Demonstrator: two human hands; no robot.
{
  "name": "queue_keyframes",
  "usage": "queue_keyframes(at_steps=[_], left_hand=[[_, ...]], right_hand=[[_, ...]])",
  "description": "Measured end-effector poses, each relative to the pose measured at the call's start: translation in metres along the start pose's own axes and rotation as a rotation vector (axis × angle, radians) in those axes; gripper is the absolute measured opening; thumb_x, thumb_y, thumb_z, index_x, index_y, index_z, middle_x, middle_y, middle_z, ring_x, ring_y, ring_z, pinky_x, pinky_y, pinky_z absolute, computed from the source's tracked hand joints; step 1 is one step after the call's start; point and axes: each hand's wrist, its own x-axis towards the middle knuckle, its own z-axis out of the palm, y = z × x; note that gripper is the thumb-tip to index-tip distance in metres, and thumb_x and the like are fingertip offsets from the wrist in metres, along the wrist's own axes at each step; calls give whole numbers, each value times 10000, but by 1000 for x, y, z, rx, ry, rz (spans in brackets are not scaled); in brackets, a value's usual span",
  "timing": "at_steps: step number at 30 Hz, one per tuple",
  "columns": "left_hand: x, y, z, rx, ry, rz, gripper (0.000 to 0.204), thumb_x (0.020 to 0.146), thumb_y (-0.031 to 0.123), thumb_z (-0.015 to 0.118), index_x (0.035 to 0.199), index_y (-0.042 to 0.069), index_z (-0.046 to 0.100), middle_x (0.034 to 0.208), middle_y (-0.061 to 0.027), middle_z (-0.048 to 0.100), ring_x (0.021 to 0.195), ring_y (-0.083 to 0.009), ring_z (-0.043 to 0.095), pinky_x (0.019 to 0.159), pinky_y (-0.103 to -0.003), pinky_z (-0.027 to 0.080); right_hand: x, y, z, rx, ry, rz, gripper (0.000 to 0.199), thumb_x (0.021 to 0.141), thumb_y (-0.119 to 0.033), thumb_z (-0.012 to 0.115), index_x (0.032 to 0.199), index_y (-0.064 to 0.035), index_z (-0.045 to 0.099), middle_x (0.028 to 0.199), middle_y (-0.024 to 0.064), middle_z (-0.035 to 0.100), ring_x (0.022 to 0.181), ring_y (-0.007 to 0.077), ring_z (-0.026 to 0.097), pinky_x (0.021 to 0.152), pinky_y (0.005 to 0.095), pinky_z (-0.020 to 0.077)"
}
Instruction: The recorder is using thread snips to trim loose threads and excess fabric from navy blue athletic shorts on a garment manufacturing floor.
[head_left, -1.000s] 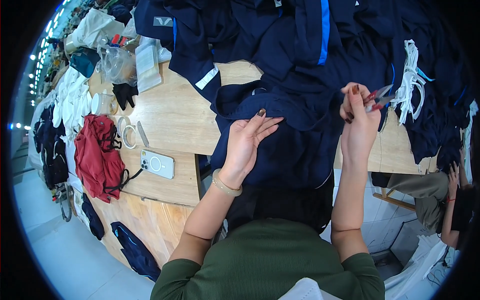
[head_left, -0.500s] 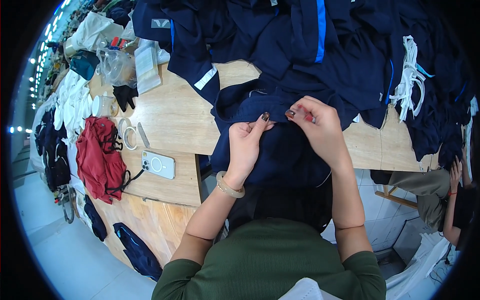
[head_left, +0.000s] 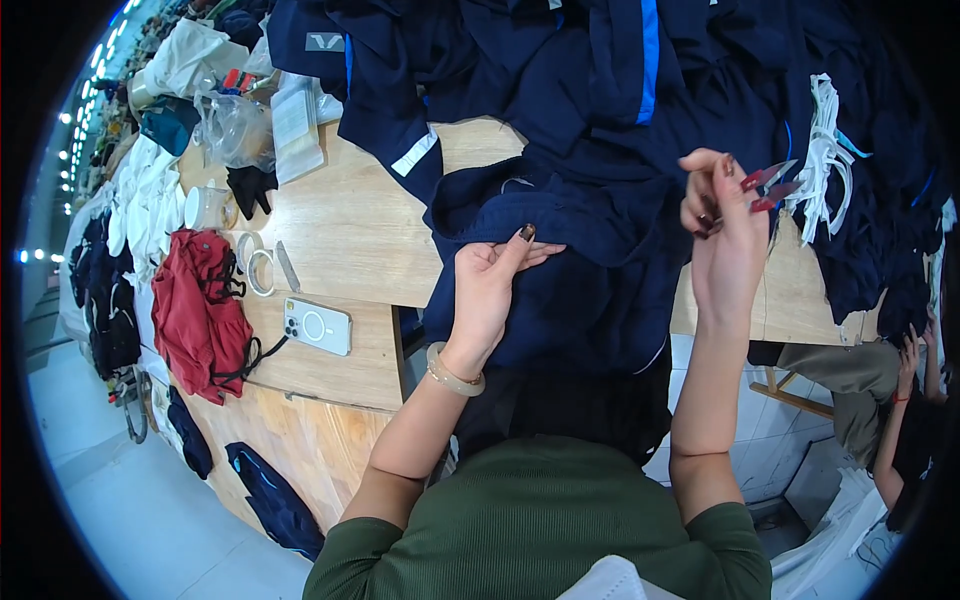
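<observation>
A navy garment (head_left: 590, 310) hangs over the table's near edge in front of me, its gathered waistband (head_left: 510, 215) turned up. My left hand (head_left: 485, 285) pinches the cloth just below that band, thumb on top. Up and to the right, clear of the garment, my right hand (head_left: 722, 215) is raised with curled fingers. It holds small red-handled thread snips (head_left: 768, 188), whose pointed blades stick out to the right beside the hand.
Piled navy garments (head_left: 520, 70) cover the far side. White strips (head_left: 823, 150) lie at the right. To the left are a phone (head_left: 318, 327), tape rolls (head_left: 260, 272), a red cloth bag (head_left: 200, 310) and plastic bags (head_left: 235, 130). Another person's hand (head_left: 908, 355) is at the far right.
My right hand has moved from the waistband up and to the right, bringing the snips into plain view. My left hand stays on the garment, almost unmoved.
</observation>
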Motion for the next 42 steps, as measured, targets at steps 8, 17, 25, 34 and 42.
queue_keyframes(at_steps=[8,17,25,34,42], left_hand=[[-2,3,4,-54,10,-60,250,969,110,515,986,-103,646,935,-190,693,862,-205,687,840,-272,525],[3,-4,-7,36,26,27,252,967,109,525,956,-105,658,909,-179,699,840,-171,681,817,-241,519],[2,-4,-8,14,34,10,248,966,111,528,960,-103,654,913,-177,698,849,-172,680,827,-242,516],[3,-2,-7,-116,-15,-97,266,972,144,523,977,-91,646,924,-180,695,854,-184,683,832,-252,519],[1,-3,-10,-15,4,-70,261,967,155,536,970,-78,653,939,-183,692,855,-197,686,822,-271,524]], right_hand=[[-35,57,31,-948,-368,-444,429,618,103,664,1024,-33,637,781,84,555,668,214,593,578,275,460],[-7,29,8,-591,-62,-317,15,883,-2,583,884,8,594,791,57,607,719,112,587,669,225,474],[16,-8,-51,-454,467,-284,238,955,-226,581,903,-5,653,757,0,608,599,29,461,529,163,325],[-33,60,30,-1026,-485,-467,338,646,60,670,961,-63,647,860,79,629,743,257,640,625,299,508],[-12,46,23,-537,-86,-258,208,736,74,668,933,11,639,780,106,596,704,191,633,631,245,476]])
